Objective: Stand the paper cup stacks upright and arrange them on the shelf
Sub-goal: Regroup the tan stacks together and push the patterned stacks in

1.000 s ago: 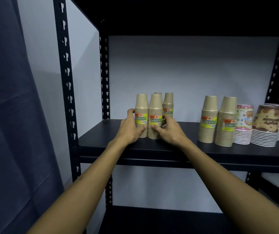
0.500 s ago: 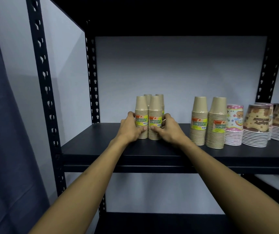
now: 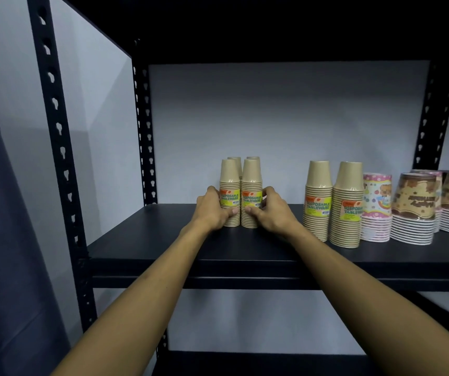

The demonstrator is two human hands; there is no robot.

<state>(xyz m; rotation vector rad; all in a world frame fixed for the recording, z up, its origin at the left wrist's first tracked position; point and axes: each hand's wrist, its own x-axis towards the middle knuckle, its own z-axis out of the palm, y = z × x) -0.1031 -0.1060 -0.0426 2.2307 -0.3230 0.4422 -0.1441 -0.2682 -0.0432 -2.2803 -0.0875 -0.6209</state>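
Four kraft cup stacks (image 3: 241, 194) now stand squared into a tight two-by-two block on the black shelf (image 3: 147, 240), where a second ago the rear pair stood offset to the right of the front pair. The left hand (image 3: 212, 208) curls around the outer side of the front-left stack, thumb across its lower rims; the right hand (image 3: 268, 210) mirrors it on the front-right stack, fingers wrapped behind and thumb in front. Both hands have kept their hold through the last second, pressing the two front stacks together until their labels sit side by side.

Right of that block, across a bare gap of shelf, two more kraft stacks (image 3: 331, 204) stand upright and touching, followed by a pink patterned stack (image 3: 376, 207) and brown patterned stacks (image 3: 414, 210) running to the shelf's right end.

Every stack in view is upright. The grouping step looks essentially finished; what appears to remain is releasing the block without tipping it, and perhaps closing the gap between it and the pair to its right.
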